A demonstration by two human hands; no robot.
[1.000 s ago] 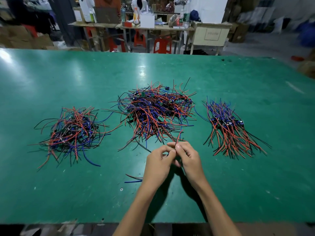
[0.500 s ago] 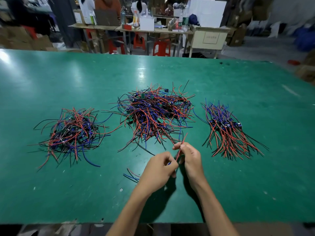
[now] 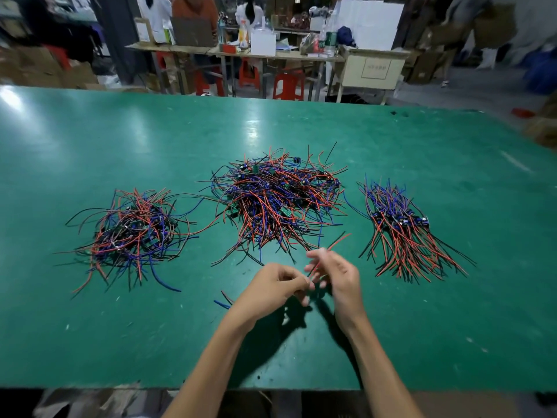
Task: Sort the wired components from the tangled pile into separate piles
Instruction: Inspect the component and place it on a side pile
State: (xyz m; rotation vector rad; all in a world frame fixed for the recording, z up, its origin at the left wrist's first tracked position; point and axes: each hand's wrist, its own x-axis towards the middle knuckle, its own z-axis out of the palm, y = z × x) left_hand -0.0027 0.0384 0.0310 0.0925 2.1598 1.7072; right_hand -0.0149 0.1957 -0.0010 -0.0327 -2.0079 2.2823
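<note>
A big tangled pile [image 3: 275,203] of red, blue and black wired components lies mid-table. A smaller tangled pile [image 3: 132,233] sits to its left, and a neater pile [image 3: 404,233] with wires lying roughly parallel sits to its right. In front of the big pile, my left hand [image 3: 271,288] and my right hand [image 3: 337,274] hold one wired component [image 3: 339,241] between them. Its red wire sticks up to the right past my right fingers. Blue and black wire ends trail behind my left wrist. My right fingers are blurred.
The green table [image 3: 452,327] runs wide, its front edge just below my forearms. Beyond its far edge stand workbenches [image 3: 235,52], red stools [image 3: 289,86] and seated people. A cream cabinet [image 3: 373,67] stands at the back right.
Both hands have drawn back from the big pile's edge toward me with the component. The red wire has swung to point up and to the right.
</note>
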